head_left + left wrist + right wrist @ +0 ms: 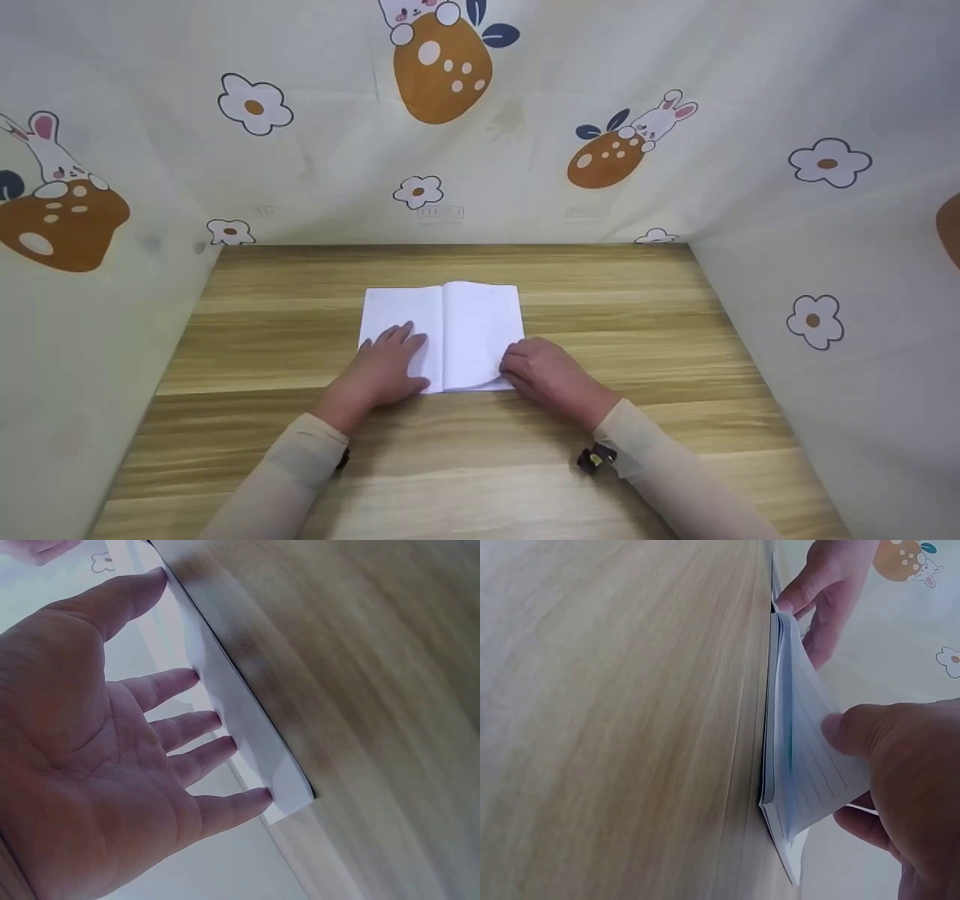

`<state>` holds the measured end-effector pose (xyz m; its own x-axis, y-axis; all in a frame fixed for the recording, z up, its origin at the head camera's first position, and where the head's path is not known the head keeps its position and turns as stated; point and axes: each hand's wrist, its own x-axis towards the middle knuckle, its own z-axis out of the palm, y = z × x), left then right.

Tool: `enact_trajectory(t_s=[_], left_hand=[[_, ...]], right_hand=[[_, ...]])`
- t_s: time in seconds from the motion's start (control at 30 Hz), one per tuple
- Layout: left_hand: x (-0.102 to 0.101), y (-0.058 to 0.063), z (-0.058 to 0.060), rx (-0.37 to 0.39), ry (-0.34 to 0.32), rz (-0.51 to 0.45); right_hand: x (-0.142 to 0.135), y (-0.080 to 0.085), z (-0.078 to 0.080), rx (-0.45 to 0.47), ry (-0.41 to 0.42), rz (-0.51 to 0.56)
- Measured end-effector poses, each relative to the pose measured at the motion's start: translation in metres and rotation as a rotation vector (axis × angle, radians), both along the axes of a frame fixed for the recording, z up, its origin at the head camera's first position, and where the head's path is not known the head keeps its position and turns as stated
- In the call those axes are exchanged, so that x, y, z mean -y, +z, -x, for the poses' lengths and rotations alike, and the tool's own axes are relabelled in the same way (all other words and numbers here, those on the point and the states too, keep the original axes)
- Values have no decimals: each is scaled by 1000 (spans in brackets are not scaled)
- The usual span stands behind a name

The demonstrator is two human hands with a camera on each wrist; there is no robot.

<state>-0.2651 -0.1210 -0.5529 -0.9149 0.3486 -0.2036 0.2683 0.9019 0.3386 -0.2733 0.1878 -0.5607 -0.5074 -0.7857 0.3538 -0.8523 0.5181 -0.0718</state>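
An open notebook [480,330] with white pages lies on the wooden table. My left hand [384,369] rests spread on its left page, and in the left wrist view the fingertips [217,720] touch the paper. At the lower right corner, my right hand [551,377] pinches a page between thumb and fingers. The right wrist view shows that lined page [810,765] lifted and curving away from the stack below, with the thumb [840,733] on its near face. Part of the lower right corner is hidden behind the right hand.
The wooden table [480,465] stretches around the notebook on all sides. Pale cloth [322,165] printed with rabbits, orange fruit-like shapes and flowers walls in the back and both sides. A small black device [596,457] sits at the right wrist.
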Motion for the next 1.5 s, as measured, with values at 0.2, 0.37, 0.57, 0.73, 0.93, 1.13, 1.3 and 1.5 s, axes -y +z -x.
enact_trajectory(t_s=[0.2,0.37,0.57,0.73,0.93,1.13,1.3,1.5], left_hand=[[0,-2,1,-3,-2,10],[1,-4,2,-4,2,19],[1,-6,2,-6,1,21],[0,-5,1,-5,4,16],[0,-5,1,-21,3,4],[0,-6,1,-23,6,8],[0,-7,1,-15,8,17],[0,-4,1,-8,11,19]], right_hand=[[1,-1,0,41,-56,16],[3,-3,-1,108,-114,71],[4,-2,-3,280,-220,118],[5,-1,-3,361,-275,132],[5,1,-4,454,-288,185],[7,2,-4,543,-331,240],[8,2,-4,541,-350,243],[8,4,-5,523,-358,237]])
